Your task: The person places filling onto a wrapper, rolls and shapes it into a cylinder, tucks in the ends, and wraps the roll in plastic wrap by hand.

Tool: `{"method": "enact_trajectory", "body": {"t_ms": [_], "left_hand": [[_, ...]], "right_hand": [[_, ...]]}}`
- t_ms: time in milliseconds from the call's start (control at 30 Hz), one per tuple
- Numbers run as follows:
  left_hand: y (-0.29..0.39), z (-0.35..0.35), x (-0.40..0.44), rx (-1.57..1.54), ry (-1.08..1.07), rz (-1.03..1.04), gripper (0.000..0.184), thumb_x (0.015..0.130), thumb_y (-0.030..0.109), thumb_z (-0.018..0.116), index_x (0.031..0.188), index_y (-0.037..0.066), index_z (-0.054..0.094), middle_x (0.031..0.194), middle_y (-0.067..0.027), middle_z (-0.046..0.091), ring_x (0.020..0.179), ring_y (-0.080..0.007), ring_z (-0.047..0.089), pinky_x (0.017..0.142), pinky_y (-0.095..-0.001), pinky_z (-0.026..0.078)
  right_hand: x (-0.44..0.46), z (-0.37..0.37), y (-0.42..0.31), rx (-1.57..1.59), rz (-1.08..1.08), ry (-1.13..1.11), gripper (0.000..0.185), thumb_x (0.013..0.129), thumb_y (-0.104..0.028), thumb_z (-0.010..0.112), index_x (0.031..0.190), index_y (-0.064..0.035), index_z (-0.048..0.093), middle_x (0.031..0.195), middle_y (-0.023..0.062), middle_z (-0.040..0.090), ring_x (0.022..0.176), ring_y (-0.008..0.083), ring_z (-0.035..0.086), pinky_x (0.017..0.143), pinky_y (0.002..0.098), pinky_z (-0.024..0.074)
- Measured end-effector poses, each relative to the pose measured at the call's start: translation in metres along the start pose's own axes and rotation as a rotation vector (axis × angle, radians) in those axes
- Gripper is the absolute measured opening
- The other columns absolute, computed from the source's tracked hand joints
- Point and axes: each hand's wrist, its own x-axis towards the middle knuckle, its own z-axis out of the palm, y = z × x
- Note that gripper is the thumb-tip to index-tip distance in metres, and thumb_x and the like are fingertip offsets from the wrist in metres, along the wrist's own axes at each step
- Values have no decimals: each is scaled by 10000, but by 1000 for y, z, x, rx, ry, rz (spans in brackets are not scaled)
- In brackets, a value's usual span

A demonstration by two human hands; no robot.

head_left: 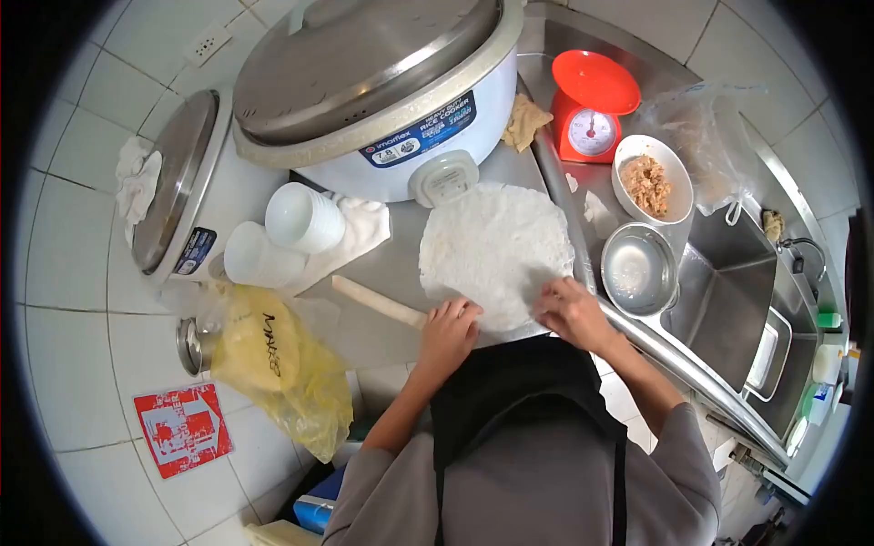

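Observation:
A round, thin white wrapper sheet (496, 250) lies flat on the steel counter in front of me. My left hand (450, 329) is at its near left edge, fingers bent together against the sheet. At the near right edge, my right hand (571, 312) pinches the sheet with curled fingers; the fingertips are slightly blurred. A long pale roll (378, 302) lies to the left, one end beside my left hand. To the right stand a white bowl of minced filling (647, 185) and a metal bowl of clear liquid (639, 269).
A large rice cooker (401, 150) stands behind the sheet, with a clear lidded tub (444, 178) in front. Stacked white cups (305, 218) and a yellow plastic bag (278, 355) are left. A red scale (592, 127), plastic bag (706, 150) and steel sink (728, 300) are right.

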Motion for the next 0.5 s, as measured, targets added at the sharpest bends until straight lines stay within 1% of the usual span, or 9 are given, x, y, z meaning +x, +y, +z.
{"method": "enact_trajectory", "body": {"t_ms": [100, 167, 200, 267, 300, 367, 433, 467, 500], "left_hand": [[-4, -13, -7, 70, -48, 36, 260, 741, 147, 651, 994, 127, 595, 1027, -47, 564, 985, -239, 530, 788, -392, 384], [4, -7, -8, 13, -83, 63, 213, 758, 151, 641, 966, 125, 602, 1012, -50, 563, 972, -239, 534, 781, -383, 382], [6, -6, -3, -3, -86, 95, 213, 758, 151, 641, 966, 125, 602, 1012, -50, 563, 972, -239, 534, 781, -383, 382], [5, -12, 8, -38, -84, 24, 187, 779, 151, 628, 961, 113, 614, 1007, -55, 565, 967, -247, 541, 797, -380, 383], [9, -15, 17, -40, -88, 47, 187, 779, 151, 628, 961, 113, 614, 1007, -55, 565, 967, -247, 541, 797, -380, 383], [19, -25, 42, -97, -38, 41, 193, 790, 139, 619, 979, 97, 624, 1016, -66, 568, 968, -263, 546, 836, -385, 378], [33, -23, 76, -139, -21, 117, 204, 819, 131, 608, 1016, 82, 621, 1024, -83, 573, 943, -261, 567, 803, -373, 415], [43, -16, 97, -309, -60, 110, 198, 841, 145, 602, 1026, 77, 617, 1019, -89, 576, 927, -246, 579, 766, -358, 435], [53, -8, 120, -478, -102, 104, 194, 863, 158, 595, 1036, 71, 613, 1014, -95, 580, 912, -231, 590, 730, -344, 456]], "right_hand": [[2, 8, -4, -36, -43, 41, 202, 713, -162, 698, 902, -99, 665, 1008, 83, 546, 1000, 266, 515, 831, 394, 427], [-8, -6, 0, -110, -75, -62, 208, 707, -164, 699, 897, -88, 667, 1015, 78, 543, 993, 260, 515, 838, 378, 430], [-10, -18, 1, -17, -71, -62, 208, 707, -152, 687, 898, -71, 666, 1036, 92, 560, 1009, 279, 521, 853, 384, 439], [-1, -44, 25, 12, 12, 154, 192, 712, -136, 671, 887, -56, 667, 1049, 122, 581, 1014, 310, 535, 866, 399, 446], [1, -60, 47, -31, 156, 294, 231, 722, -133, 665, 934, -41, 653, 1040, 158, 594, 996, 343, 553, 865, 416, 450], [15, -95, 117, -35, 376, 523, 341, 754, -135, 659, 1062, 0, 604, 1099, 188, 590, 1016, 373, 559, 926, 423, 427], [25, -126, 183, -301, 682, 389, 613, 707, -235, 722, 1205, 49, 503, 1269, 237, 495, 1156, 390, 490, 987, 416, 393], [27, -126, 200, -307, 690, 411, 613, 707, -235, 722, 1205, 49, 503, 1269, 237, 495, 1156, 390, 490, 987, 416, 393], [30, -126, 216, -393, 708, 284, 805, 662, -320, 738, 1278, 71, 399, 1317, 290, 416, 1219, 409, 421, 1024, 406, 357]]}}
